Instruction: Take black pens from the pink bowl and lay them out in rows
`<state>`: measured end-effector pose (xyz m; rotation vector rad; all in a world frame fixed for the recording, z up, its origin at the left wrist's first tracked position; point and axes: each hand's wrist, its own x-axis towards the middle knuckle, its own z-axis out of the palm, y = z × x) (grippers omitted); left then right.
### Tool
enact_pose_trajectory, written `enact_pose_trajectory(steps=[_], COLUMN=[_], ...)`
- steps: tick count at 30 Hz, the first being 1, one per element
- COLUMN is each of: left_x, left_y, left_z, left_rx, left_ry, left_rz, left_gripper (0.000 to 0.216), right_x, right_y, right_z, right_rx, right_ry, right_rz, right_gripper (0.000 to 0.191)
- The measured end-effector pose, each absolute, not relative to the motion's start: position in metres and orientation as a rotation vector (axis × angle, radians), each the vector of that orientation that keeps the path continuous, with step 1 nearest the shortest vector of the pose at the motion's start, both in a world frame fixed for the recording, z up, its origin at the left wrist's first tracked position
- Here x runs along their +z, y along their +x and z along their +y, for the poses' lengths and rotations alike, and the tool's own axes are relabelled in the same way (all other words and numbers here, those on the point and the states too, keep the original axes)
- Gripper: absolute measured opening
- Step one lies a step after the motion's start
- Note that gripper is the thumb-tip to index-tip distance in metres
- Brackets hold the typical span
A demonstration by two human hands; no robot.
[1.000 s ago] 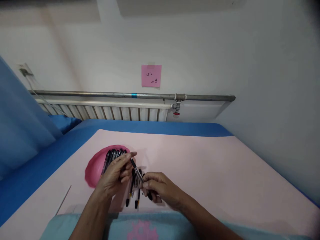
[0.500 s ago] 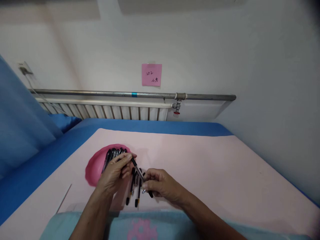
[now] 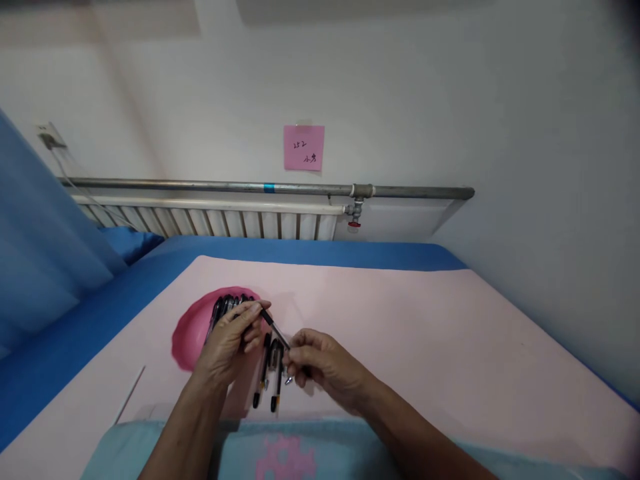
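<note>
Pen [image 3: 274, 326] in a two-handed pinch
Left hand [image 3: 227, 343] and right hand [image 3: 320, 360]: fingers clamped on it; loose pens [image 3: 262, 373] beside right fingers, bowl [image 3: 189, 339] beside left.

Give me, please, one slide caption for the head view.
Left hand and right hand hold one pen between them, near a pink bowl of dark pens.
</note>
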<state>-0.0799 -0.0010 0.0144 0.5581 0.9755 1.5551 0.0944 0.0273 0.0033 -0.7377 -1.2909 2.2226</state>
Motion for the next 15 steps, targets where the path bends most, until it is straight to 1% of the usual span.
enact_pose_trajectory(steps=[2,4,7,9,10,13,15], left_x=[0.0138,0.0134,0.0135,0.0137,0.0137,0.0134,0.0135], left_y=[-0.0803,-0.0809,-0.0812,-0.081,-0.0809,-0.0809,-0.0809], left_z=[-0.0013,-0.0018,-0.0022,-0.0021,-0.0019,-0.0013,-0.0012], left_rx=[1.553,1.558,1.568,1.571,1.57,1.566,1.566], left_ry=[0.549,0.545,0.553,0.558,0.558,0.563,0.564], left_rz=[0.969,0.967,0.973,0.983,0.987,0.989,0.987], left_gripper=[0.025,0.025,0.026,0.027,0.027,0.026,0.027], right_x=[0.0034,0.0024,0.0004,0.0005,0.0012,0.0043,0.0055], right_y=[0.095,0.0959,0.0963,0.096,0.096,0.0967,0.0971], right_z=[0.0277,0.0286,0.0301,0.0305,0.0304,0.0297,0.0295], right_rx=[2.392,2.452,2.303,2.239,2.261,2.476,2.557], right_ry=[-0.701,-0.702,-0.754,-0.772,-0.77,-0.749,-0.744], right_rz=[-1.248,-1.246,-1.269,-1.245,-1.218,-1.12,-1.089], right_gripper=[0.03,0.034,0.02,0.02,0.021,0.027,0.029])
